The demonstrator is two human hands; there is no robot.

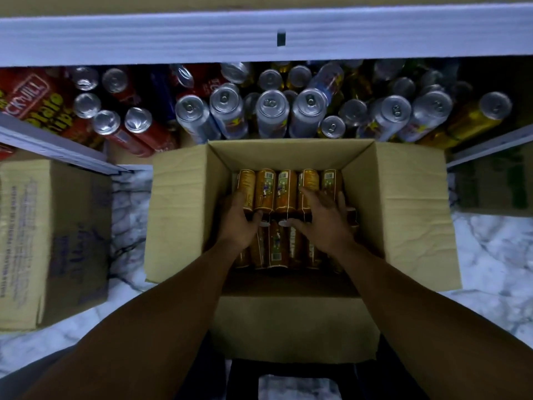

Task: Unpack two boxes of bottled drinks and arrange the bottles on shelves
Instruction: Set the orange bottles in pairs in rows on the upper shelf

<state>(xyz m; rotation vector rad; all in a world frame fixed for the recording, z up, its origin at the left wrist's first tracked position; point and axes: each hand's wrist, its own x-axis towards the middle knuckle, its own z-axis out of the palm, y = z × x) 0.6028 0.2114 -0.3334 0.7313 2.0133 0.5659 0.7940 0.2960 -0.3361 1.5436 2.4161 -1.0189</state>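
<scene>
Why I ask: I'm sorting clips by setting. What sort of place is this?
Probably a shop or stockroom: white shelving crowded with drink cans, an open cardboard box of orange-labelled bottles before it, and another closed box.

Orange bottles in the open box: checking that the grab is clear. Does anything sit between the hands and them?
Nothing visible does. The cardboard box has its flaps folded outward; the left hand grips one of the orange bottles, and the right hand rests on others.
</scene>
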